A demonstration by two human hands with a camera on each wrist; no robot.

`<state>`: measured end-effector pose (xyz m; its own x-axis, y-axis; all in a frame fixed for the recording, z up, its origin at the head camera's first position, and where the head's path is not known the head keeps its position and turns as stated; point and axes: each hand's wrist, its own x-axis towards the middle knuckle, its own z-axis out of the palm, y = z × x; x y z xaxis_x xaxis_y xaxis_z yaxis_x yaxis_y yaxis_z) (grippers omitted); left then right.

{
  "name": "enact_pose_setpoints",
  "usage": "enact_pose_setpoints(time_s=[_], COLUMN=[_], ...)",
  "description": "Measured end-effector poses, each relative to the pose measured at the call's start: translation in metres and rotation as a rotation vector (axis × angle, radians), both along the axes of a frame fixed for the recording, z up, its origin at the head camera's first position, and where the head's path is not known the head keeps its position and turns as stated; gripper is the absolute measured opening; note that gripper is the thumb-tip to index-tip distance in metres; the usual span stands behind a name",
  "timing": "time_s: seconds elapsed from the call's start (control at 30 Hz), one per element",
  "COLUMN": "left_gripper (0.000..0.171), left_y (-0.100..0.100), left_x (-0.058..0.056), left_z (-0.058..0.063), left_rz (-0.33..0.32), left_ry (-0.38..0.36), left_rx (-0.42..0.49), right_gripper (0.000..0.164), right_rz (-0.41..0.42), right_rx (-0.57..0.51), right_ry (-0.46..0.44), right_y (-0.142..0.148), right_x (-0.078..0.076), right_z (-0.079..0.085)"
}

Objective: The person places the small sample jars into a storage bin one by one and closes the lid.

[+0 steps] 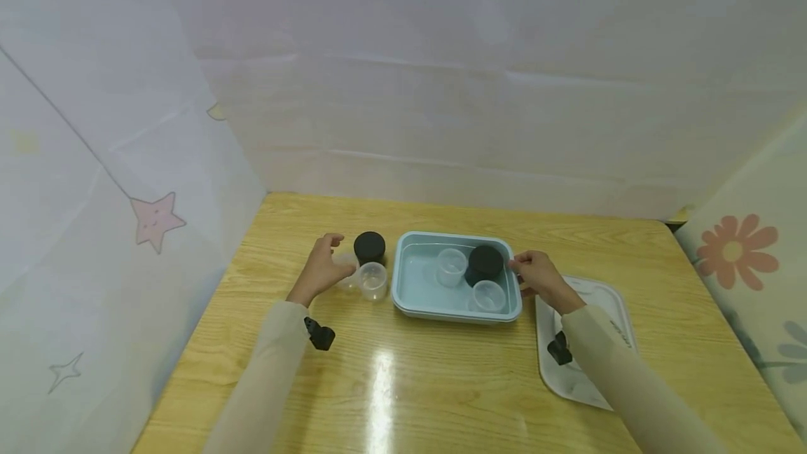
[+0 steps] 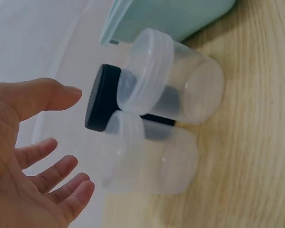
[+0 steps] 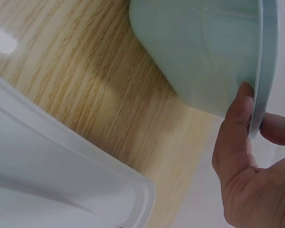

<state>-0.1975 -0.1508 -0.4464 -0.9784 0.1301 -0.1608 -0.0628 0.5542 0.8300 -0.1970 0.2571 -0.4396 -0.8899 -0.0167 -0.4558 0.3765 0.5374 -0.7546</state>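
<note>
My left hand (image 1: 320, 270), with thumb and fingers spread, is beside a group of jars on the table. Two are clear plastic jars (image 2: 204, 90) standing side by side; the black-lidded jar (image 2: 100, 97) is behind them. In the left wrist view a gap shows between the fingertips and the jars. My right hand (image 1: 541, 277) pinches the rim of a light blue basin (image 1: 412, 286) at its right end, thumb on top and fingers underneath. Inside the basin are a black jar (image 1: 485, 263) and two clear jars, one in the middle (image 1: 451, 267) and one near the front (image 1: 488, 297).
A white, flat, rounded-corner lid or tray (image 1: 546, 328) lies to the right of the basin, partly under my right forearm. The wooden table (image 1: 454, 384) meets a pale sheet (image 1: 479, 125) at the back, with printed sheets on both sides.
</note>
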Motion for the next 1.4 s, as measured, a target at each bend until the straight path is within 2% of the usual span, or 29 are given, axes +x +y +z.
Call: enact_pose_setpoints(time_s=[0.17, 0.4, 0.63, 1.1, 1.4], left_gripper=[0.073, 0.075, 0.075, 0.074, 0.071], left_y=[-0.006, -0.006, -0.005, -0.003, -0.007], left_x=[0.001, 0.003, 0.005, 0.006, 0.005], left_z=[-0.010, -0.031, -0.040, -0.048, -0.038], left_rz=[-0.012, 0.012, 0.045, 0.104, 0.134], left_ry=[-0.014, -0.017, -0.003, 0.009, 0.038], left_rx=[-0.013, -0.048, -0.027, -0.003, -0.027], right_gripper=[0.038, 0.036, 0.037, 0.036, 0.040], right_rz=[-0.008, -0.021, -0.018, -0.014, -0.006], right_rx=[-0.003, 0.004, -0.011, -0.014, 0.002], right_ry=[-0.001, -0.006, -0.007, 0.007, 0.007], right_y=[0.000, -0.001, -0.001, -0.002, -0.001], right_x=[0.000, 0.000, 0.000, 0.000, 0.000], right_z=[-0.001, -0.003, -0.004, -0.004, -0.003])
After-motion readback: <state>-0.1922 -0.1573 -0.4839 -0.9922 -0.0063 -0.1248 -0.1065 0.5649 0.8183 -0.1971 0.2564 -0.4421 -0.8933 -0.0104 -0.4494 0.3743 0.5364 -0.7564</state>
